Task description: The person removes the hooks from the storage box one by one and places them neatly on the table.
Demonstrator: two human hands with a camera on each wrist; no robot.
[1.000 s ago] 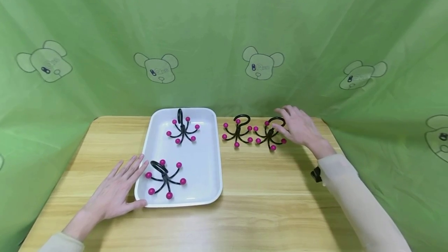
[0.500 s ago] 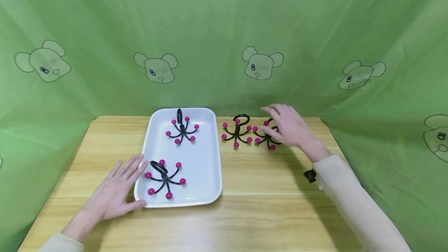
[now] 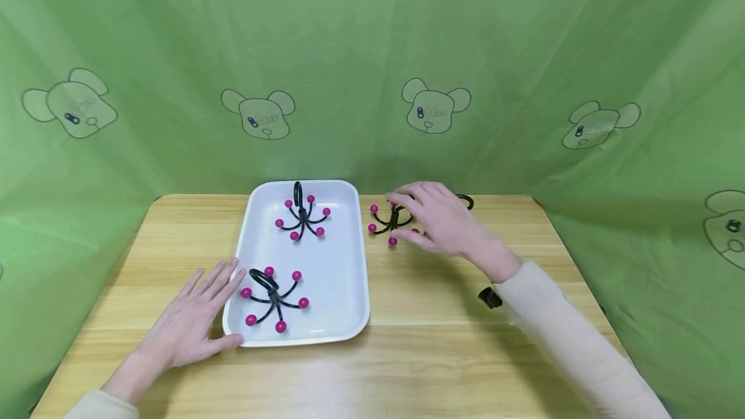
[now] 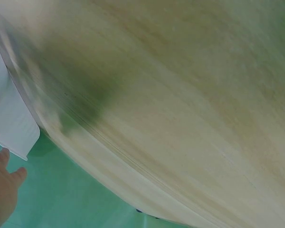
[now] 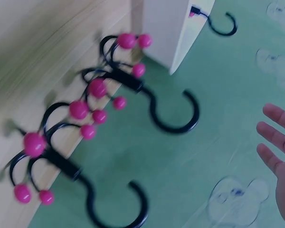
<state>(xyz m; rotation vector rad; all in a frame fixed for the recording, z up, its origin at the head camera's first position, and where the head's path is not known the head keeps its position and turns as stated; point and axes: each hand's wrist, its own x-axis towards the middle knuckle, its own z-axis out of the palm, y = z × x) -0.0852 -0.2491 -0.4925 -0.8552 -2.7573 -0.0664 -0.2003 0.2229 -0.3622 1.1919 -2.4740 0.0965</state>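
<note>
A white tray (image 3: 334, 277) holds two black multi-arm hooks with pink ball tips, a front hook (image 3: 275, 297) and a back hook (image 3: 302, 215). My left hand (image 3: 186, 325) touches the tray's left rim, fingers spread straight. Two more such hooks stand on the table to the tray's right. Over them hovers my right hand (image 3: 442, 222), its fingers loosely bent and holding nothing. It partly covers the left table hook (image 3: 394, 218) and hides most of the right table hook (image 3: 467, 200). Both show whole arms and curved tops in the right wrist view, apart from my fingers (image 5: 275, 137).
The wooden table (image 3: 407, 367) carries everything. A green curtain (image 3: 349, 50) with mouse-head drawings hangs behind and along the sides. A small black object (image 3: 490, 297) sits at my right wrist.
My right hand has moved left, from beside the right table hook to above the left one. The hooks and tray stay in place, and my left hand has not moved.
</note>
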